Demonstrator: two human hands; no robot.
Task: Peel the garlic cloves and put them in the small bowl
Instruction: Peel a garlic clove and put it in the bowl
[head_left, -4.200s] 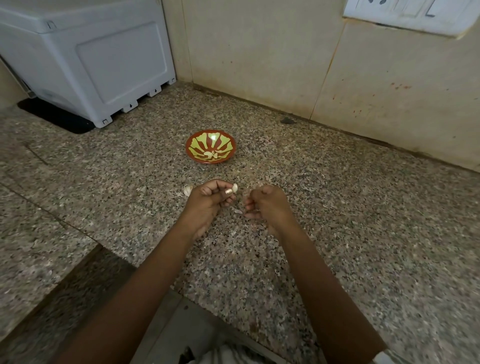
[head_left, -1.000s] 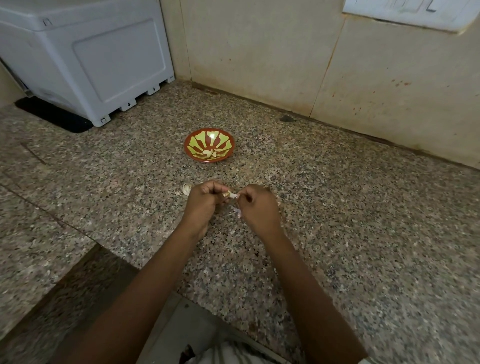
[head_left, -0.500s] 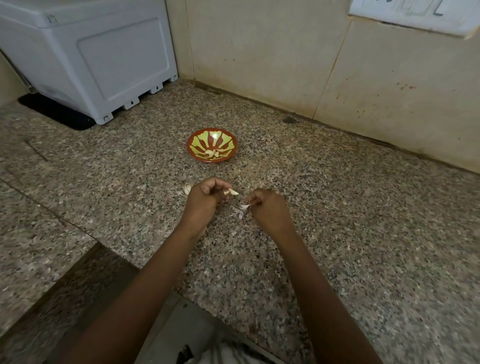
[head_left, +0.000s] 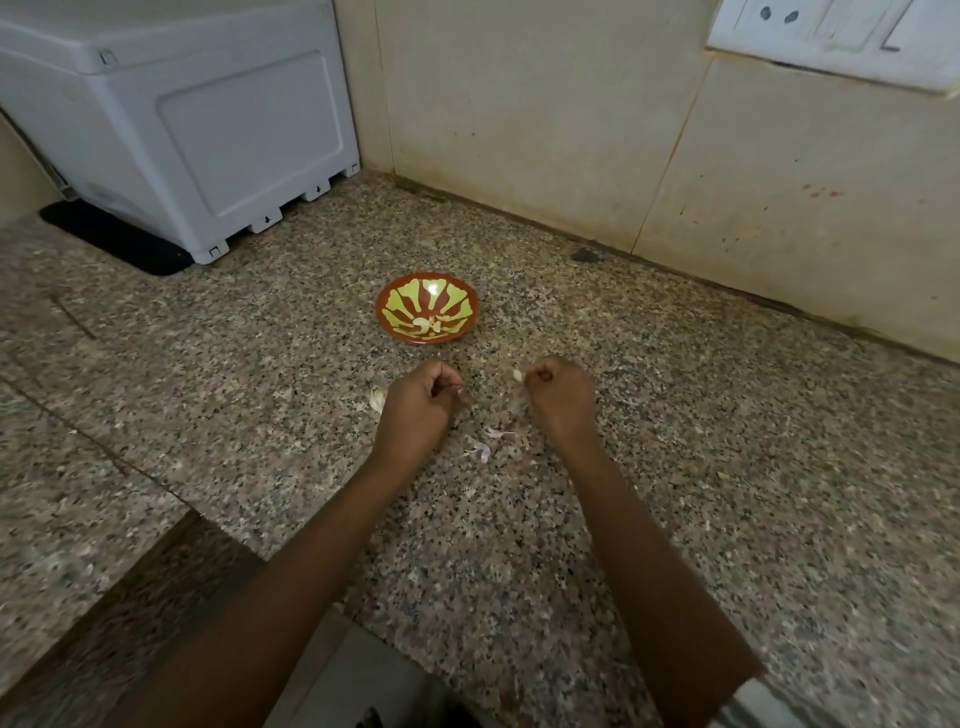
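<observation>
Pinching pale garlic clove (head_left: 518, 375) in right hand (head_left: 557, 397), near red-and-green painted small bowl (head_left: 395, 332). Curling left hand (head_left: 420, 408); on what, cannot tell. Could drop clove among papery skins (head_left: 482, 450) on speckled granite counter (head_left: 727, 467) if pinch loosens.

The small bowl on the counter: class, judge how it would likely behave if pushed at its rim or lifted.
The small bowl looks shallow and wide, so it would probably slide on the counter rather than tip. Its glossy highlight suggests a glazed, perhaps slippery and breakable surface. Holding only a few garlic cloves, it should lift easily.
</observation>
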